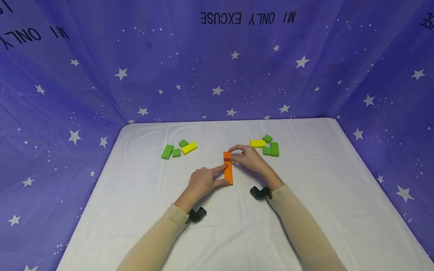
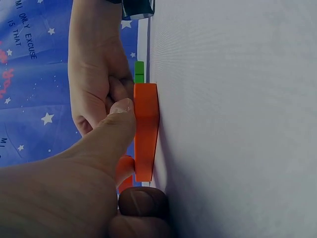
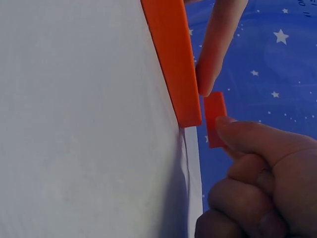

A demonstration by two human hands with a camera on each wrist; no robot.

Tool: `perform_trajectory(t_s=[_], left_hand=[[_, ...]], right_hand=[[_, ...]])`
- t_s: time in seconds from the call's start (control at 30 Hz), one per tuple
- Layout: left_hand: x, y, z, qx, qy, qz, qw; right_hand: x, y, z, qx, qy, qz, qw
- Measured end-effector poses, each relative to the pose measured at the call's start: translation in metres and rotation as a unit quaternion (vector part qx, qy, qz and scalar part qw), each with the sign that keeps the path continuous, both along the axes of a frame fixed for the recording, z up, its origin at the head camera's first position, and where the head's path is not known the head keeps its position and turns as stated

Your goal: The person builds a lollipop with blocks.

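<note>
A long orange block (image 1: 228,174) lies flat on the white cloth. My left hand (image 1: 202,181) rests on it, thumb toward the near end and index fingertip on top toward the far end; its other fingers (image 2: 141,202) curl beside the block. Between thumb and index finger, my right hand (image 1: 249,157) pinches a small orange block (image 3: 215,119). In the right wrist view this small piece is held just above the far end of the long one, close to the left index fingertip.
Left of centre sit a yellow block (image 1: 189,148) and several green blocks (image 1: 167,151). A similar group, with a yellow block (image 1: 258,143) and green blocks (image 1: 274,149), lies beyond the right hand. A purple starry curtain (image 1: 217,67) encloses the table's back and sides.
</note>
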State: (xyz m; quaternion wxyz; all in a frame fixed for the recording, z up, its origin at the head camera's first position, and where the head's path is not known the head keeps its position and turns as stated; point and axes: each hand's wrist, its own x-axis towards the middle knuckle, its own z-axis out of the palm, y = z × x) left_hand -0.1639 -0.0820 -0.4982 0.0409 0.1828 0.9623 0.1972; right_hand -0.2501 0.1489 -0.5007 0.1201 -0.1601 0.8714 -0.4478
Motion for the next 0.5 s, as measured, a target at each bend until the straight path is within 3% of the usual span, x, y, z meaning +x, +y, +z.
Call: perform_trajectory(t_s=[0.5], left_hand=[[0.0002,-0.0006,-0.0009,-0.002,0.012,-0.002,0.9999]], right_hand=[[-0.0008,-0.0031,-0.0079,0.016,-0.004,0.004,1.000]])
